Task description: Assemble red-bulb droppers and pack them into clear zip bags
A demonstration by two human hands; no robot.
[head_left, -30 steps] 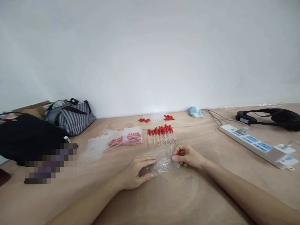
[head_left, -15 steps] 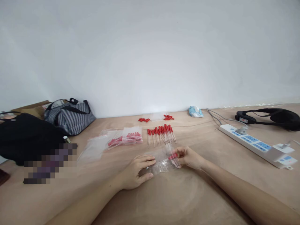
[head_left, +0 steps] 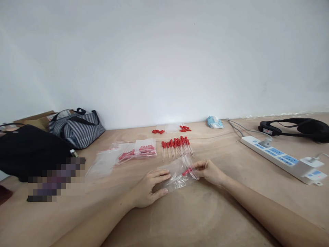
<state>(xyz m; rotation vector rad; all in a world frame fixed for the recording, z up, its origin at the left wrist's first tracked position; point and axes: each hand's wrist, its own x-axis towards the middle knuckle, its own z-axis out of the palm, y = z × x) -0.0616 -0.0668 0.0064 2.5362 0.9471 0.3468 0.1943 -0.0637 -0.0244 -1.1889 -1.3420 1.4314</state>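
Observation:
A clear plastic bag [head_left: 177, 183] lies on the table between my hands. Inside it is a dropper with a red bulb [head_left: 186, 171], its thin clear stem pointing left. My left hand [head_left: 153, 187] rests flat at the bag's left end, thumb and fingers apart, fingertips on the plastic. At the bag's right end, my right hand [head_left: 207, 172] has thumb and fingers pinched together by the bulb's end; the bag's edge partly covers the fingertips. Just beyond the bag, several red-bulbed droppers [head_left: 176, 144] lie in a row, stems toward me.
To the left lie filled bags [head_left: 146, 151] with red bulbs showing and flat clear bags [head_left: 102, 164]. Red bulbs [head_left: 157, 131] and clear stems sit by the wall. A power strip [head_left: 272, 154], black headset [head_left: 295, 128], blue packet [head_left: 215, 122], striped bag [head_left: 77, 130] and black bag [head_left: 28, 151] surround the area.
The dropper has slid left, deeper into the bag, and more of its bulb shows clear of my right fingers. The bag's upper edge looks flatter. My left hand stays put.

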